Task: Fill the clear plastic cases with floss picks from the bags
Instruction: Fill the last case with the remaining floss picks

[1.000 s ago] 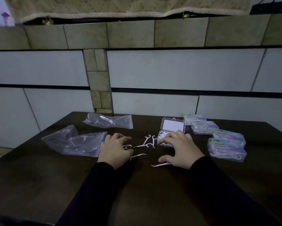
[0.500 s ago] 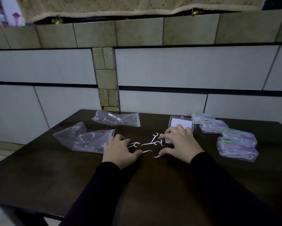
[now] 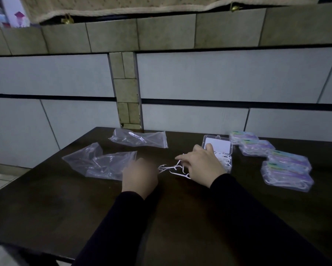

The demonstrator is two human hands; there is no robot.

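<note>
White floss picks [image 3: 173, 169] partly hidden by hands, left hand [image 3: 140, 176] blurred, grip unclear, right hand [image 3: 203, 164] fingers spread

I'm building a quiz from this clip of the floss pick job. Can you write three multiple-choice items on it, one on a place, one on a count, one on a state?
1. Where do the closed, filled cases lie?
A. Right of the open case
B. Inside a bag
C. At the table's near edge

2. How many plastic bags are on the table?
A. One
B. Two
C. Four

3. What state is the case by the right hand in?
A. Shut and labelled
B. Lid up, picks inside
C. Upside down

Answers:
1 A: the coloured-label cases run in a row to the right of the open case.
2 B: one bag lies near the left hand, the other bag farther back.
3 B: the lid stands open and white floss picks fill the tray, with more loose picks between the hands.
</note>
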